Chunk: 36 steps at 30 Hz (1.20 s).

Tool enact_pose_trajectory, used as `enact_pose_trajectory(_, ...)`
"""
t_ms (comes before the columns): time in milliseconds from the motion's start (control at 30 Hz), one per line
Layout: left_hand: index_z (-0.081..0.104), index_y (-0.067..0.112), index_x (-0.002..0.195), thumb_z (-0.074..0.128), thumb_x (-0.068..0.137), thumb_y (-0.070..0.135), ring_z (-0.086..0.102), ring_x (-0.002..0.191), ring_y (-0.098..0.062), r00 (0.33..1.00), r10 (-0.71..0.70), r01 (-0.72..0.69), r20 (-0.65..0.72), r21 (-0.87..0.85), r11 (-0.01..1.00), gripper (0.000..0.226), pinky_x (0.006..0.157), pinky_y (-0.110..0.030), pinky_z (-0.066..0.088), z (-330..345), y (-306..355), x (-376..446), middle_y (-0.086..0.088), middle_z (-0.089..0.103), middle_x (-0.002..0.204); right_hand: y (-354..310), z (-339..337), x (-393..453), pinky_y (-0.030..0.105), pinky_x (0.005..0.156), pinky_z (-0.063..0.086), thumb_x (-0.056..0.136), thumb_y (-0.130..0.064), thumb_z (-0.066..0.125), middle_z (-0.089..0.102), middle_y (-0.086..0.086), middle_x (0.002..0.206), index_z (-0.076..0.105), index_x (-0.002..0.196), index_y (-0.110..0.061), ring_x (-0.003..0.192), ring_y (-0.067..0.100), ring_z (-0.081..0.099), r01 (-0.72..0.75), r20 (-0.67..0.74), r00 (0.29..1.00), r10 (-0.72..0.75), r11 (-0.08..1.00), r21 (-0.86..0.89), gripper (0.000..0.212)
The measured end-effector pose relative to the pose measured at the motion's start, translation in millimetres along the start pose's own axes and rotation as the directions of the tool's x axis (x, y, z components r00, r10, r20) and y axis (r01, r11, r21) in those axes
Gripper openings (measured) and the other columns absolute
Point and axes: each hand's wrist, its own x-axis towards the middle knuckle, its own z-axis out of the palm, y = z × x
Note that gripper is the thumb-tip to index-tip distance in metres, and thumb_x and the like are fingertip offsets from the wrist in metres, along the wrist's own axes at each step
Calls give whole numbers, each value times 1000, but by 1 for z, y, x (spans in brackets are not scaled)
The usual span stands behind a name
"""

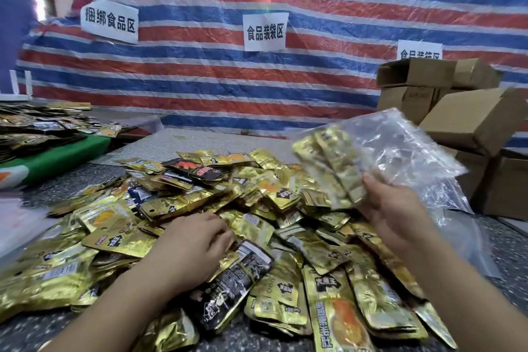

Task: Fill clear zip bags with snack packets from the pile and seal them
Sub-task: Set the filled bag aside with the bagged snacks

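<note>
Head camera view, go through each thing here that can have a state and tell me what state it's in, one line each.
Clear plastic zip bag: lifted, partly filled with gold packets, mouth state unclear.
Pile of gold foil snack packets: loose, heaped on the speckled grey table.
Right hand: holds the bag.
Left hand: fingers reach into the pile.
Brown cardboard boxes: stacked, some flaps open.

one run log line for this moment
phase: filling | right hand: holds zip bag up, gold packets inside | left hand: on packet pile, fingers curled, grasp unclear | seal: not seen
</note>
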Motion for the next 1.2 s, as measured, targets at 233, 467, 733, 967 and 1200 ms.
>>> enact_pose_trajectory(233, 64, 30, 110, 35, 100, 50, 57, 101, -10, 1000, 2, -2, -9, 1, 1000, 36, 88, -34, 47, 2, 0, -1, 16, 62, 109, -25, -17, 83, 26, 53, 60, 99, -7, 55, 64, 19, 120, 52, 129, 4, 99, 25, 67, -56, -272, 960, 57, 998, 11, 31)
enact_pose_trajectory(467, 63, 31, 110, 30, 101, 51, 57, 100, -8, 1000, 16, -16, 5, 27, 1000, 39, 88, -35, 48, 0, -2, 1, 16, 62, 107, -5, -29, 103, 26, 41, 55, 102, 0, 43, 62, 24, 119, 40, 140, 0, 64, 23, 72, -156, -421, 905, 62, 969, -192, 39)
enact_pose_trajectory(733, 63, 30, 113, 32, 101, 49, 57, 103, -9, 1000, 9, -9, 6, 16, 1000, 39, 90, -35, 46, 3, -1, -1, 15, 62, 109, -14, -30, 105, 17, 47, 53, 103, -2, 44, 62, 22, 121, 41, 139, 6, 73, 18, 72, -135, -335, 930, 150, 989, 65, 37)
enact_pose_trajectory(967, 63, 31, 116, 31, 102, 50, 56, 106, -8, 1000, 6, -6, 5, 16, 1000, 40, 93, -34, 45, 3, -2, -1, 15, 62, 112, -22, -18, 86, 18, 59, 58, 104, -4, 43, 58, 21, 98, 42, 137, 9, 84, 21, 64, -125, -240, 956, 170, 974, 192, 35)
enact_pose_trajectory(1200, 63, 30, 112, 30, 102, 50, 56, 102, -9, 1000, 4, -4, 0, 27, 1000, 39, 91, -35, 45, 4, -2, 0, 13, 62, 109, -23, -10, 49, 26, 82, 58, 103, -9, 46, 56, 24, 128, 40, 138, 7, 98, 24, 65, -103, -220, 962, 162, 961, 255, 39)
